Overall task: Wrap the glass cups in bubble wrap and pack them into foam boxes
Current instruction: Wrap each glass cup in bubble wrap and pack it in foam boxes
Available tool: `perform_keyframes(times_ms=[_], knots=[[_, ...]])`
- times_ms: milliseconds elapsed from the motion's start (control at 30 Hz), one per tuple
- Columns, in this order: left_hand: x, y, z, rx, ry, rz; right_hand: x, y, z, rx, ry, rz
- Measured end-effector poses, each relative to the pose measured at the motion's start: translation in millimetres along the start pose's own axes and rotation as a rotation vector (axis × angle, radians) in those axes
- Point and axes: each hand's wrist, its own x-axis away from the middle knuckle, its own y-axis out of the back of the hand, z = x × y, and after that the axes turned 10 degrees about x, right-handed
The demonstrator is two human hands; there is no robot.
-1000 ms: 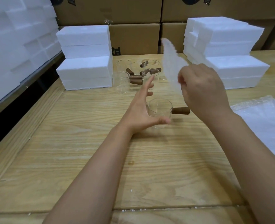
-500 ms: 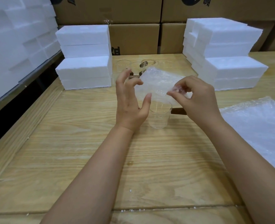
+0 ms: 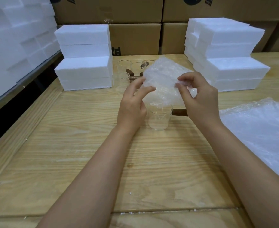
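From the head camera, looking down over both forearms, the person holds a bubble wrap sheet (image 3: 163, 79) up in the air above the middle of the desk (image 3: 86, 145). The left hand (image 3: 132, 104) has its grip on the sheet's left edge, thumb and fingertips pinching it. The right hand (image 3: 199, 99) pinches the right side between thumb and forefinger, the other fingers curled loosely behind. The sheet hangs spread between the two hands, its lower edge just over the rim of a glass cup (image 3: 158, 118).

That cup stands upright on the desk, bare, between the two wrists, with its brown handle (image 3: 179, 112) pointing right under the right hand. More cups (image 3: 124, 76) of the same kind wait at the far side, partly hidden behind the sheet. They sit between a left stack of foam boxes (image 3: 84, 63) and a right stack of foam boxes (image 3: 230, 66). A pile of bubble wrap (image 3: 263, 129) lies on the right edge of the desk, and cardboard cartons (image 3: 135, 38) stand along the far wall.

To my eye this is the start of wrapping one cup: the sheet is picked and opened out, but nothing is round the glass yet, and no cup is in a box. The next move, I judge, calls for laying the sheet down or bringing it against the cup's wall. One hand would then have to free itself to steady the glass while the wrap is rolled round. The jutting handle needs covering too, and the thin glass should not be knocked over.
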Motion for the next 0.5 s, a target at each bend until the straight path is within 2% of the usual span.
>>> perform_keyframes(times_ms=[100,200,267,300,433,500], knots=[[-0.4,-0.1,-0.9,-0.02,0.017,0.012,1.5,6.5,-2.8,0.011,-0.017,0.052],[-0.3,-0.4,-0.8,-0.044,0.003,-0.027,0.8,18.7,-5.3,0.043,0.0,-0.093],[0.0,-1.3,-1.0,-0.046,-0.022,-0.041,-0.8,29.4,-12.9,0.083,-0.025,-0.062],[0.1,-2.0,-1.2,-0.049,-0.034,-0.045,-1.3,34.2,-17.8,0.087,-0.084,0.04],[-1.3,-2.3,-0.3,-0.056,-0.051,-0.064,4.6,43.7,-28.2,0.07,-0.316,0.64],[-1.5,-2.2,-0.3,-0.058,-0.033,-0.067,7.9,41.4,-29.9,0.044,-0.32,0.782]])
